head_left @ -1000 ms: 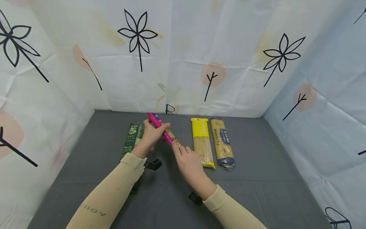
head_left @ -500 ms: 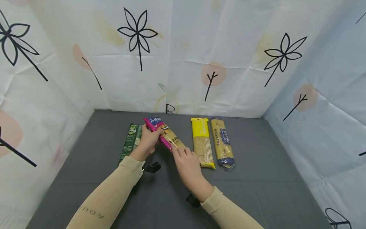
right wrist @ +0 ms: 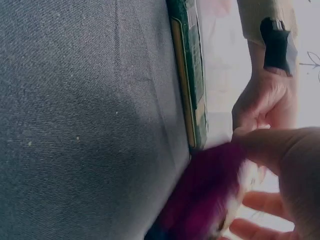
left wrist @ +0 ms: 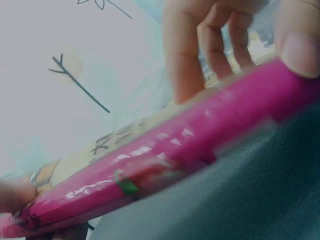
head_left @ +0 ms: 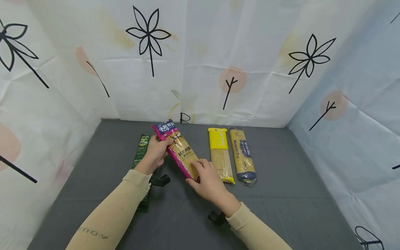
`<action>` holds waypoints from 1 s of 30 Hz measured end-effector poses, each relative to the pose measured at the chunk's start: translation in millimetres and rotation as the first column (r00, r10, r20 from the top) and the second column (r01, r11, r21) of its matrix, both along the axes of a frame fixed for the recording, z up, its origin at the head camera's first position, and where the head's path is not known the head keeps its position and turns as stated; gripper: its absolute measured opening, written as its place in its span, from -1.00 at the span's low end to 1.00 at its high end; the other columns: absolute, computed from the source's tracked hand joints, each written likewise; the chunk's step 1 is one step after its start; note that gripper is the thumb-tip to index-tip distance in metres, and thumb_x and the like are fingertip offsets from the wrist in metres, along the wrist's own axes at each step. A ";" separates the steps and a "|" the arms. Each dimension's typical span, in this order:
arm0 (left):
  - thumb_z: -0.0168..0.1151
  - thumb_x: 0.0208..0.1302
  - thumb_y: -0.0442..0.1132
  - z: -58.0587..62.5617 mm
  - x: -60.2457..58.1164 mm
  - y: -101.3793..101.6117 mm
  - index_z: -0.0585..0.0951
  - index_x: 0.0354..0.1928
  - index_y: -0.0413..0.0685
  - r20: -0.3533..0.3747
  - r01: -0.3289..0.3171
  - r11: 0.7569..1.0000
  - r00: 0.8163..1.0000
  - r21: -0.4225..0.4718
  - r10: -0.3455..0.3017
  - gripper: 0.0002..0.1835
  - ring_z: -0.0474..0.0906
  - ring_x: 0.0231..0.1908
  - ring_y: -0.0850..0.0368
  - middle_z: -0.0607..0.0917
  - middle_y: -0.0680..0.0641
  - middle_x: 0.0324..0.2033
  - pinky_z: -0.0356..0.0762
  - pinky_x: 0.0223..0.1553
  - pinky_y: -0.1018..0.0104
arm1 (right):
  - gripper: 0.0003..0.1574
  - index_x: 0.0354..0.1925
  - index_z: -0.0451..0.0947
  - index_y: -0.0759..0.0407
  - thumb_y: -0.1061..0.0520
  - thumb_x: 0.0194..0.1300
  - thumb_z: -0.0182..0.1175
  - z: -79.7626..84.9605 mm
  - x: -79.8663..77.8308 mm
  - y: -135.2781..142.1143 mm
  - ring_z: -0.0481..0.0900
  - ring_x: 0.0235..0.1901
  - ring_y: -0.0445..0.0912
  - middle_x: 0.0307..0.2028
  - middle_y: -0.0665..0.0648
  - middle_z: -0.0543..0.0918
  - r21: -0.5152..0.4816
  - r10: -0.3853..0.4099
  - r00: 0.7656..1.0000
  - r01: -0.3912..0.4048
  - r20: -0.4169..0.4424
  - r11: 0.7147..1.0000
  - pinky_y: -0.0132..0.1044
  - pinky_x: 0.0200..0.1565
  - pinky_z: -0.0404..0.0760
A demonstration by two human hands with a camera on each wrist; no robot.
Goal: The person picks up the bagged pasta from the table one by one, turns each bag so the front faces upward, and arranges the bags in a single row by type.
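Both hands hold a pink-edged pack of dried noodles [head_left: 183, 151], tilted over the table with its printed front facing up. My left hand [head_left: 155, 151] grips its far left edge, thumb on the front. At the near right corner, my right hand [head_left: 208, 179] pinches the pack between thumb and fingers. The left wrist view shows the pink side [left wrist: 145, 160] of the pack stretched between the two hands. A green pack [head_left: 141, 151] lies on the table, partly hidden by my left hand and arm.
Right of the held pack lie a yellow noodle pack [head_left: 221, 156] and a spaghetti pack [head_left: 242, 156] side by side. They rest on a dark grey table [head_left: 281, 194]. White patterned cloth [head_left: 200, 45] hangs behind and along both sides.
The noodle pack has turned from its narrow pink side to its wide printed front. My left hand has shifted slightly left, and my right thumb now shows at the pack's near corner.
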State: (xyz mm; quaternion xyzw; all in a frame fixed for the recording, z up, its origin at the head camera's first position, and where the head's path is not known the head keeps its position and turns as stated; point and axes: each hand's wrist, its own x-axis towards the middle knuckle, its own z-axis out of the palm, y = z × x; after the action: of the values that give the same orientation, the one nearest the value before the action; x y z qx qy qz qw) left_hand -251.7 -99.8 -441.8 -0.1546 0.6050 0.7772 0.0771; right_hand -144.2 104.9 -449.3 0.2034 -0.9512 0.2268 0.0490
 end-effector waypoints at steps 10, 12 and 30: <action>0.16 0.40 -0.24 3.3 2.2 -4.4 -0.02 0.50 0.06 -0.031 0.091 0.995 0.995 -0.042 -0.093 -0.23 0.61 -0.06 -0.01 0.54 -0.19 0.10 0.61 -0.14 0.17 | -0.12 0.45 0.10 0.04 -0.12 0.33 0.24 -12.8 -6.4 8.2 0.51 -0.04 -0.09 0.21 0.13 0.39 -0.276 0.067 0.954 0.017 0.293 0.961 -0.19 -0.10 0.56; 0.14 0.42 -0.24 3.7 3.5 -4.3 -0.02 0.50 0.05 -0.049 0.096 0.995 0.994 -0.026 -0.097 -0.26 0.61 -0.07 0.01 0.54 -0.20 0.11 0.60 -0.13 0.18 | -0.07 0.48 0.00 0.05 -0.13 0.35 0.21 -15.6 -6.1 7.9 0.53 -0.02 -0.06 0.19 0.17 0.40 -0.375 0.108 0.921 0.044 0.374 0.926 -0.17 -0.12 0.58; 0.09 0.45 -0.15 -21.6 12.3 14.0 0.04 0.47 -0.03 -0.207 0.274 0.871 0.901 -0.408 -0.380 -0.32 0.52 0.09 -0.09 0.45 -0.22 0.23 0.56 -0.04 -0.01 | -0.09 0.48 -0.11 0.20 0.13 0.39 0.17 -31.7 -9.8 -7.1 0.57 -0.34 -0.09 -0.17 0.17 0.48 -0.552 0.051 0.902 0.217 0.428 0.805 -0.21 -0.34 0.58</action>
State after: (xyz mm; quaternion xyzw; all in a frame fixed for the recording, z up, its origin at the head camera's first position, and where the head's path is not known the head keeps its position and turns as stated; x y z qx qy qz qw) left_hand -239.4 -85.8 -463.4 0.0512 0.7624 0.6385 0.0919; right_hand -154.0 97.8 -481.0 0.0812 -0.8296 0.5455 -0.0876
